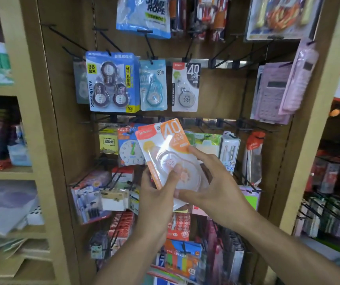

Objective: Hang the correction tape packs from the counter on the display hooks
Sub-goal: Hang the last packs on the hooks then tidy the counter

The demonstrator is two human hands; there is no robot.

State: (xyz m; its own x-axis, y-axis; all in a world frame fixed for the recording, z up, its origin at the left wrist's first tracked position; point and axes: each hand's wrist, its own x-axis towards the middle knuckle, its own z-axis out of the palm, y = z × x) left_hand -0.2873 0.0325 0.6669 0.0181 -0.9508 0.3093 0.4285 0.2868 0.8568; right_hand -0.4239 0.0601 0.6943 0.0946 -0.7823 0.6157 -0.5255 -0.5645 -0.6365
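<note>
Here, orange pack (166, 153) below bare hooks (224, 56).

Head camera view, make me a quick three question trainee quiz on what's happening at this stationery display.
1. True or false: the orange correction tape pack already hangs on a hook.
2. Which hands hold it? A) left only B) right only C) both
3. Fill in: the large number printed on the grey pack hanging in the upper row is ____.

Key: 1 false, it is held in front of the display. 2 C, left hand and right hand. 3 40.
</note>
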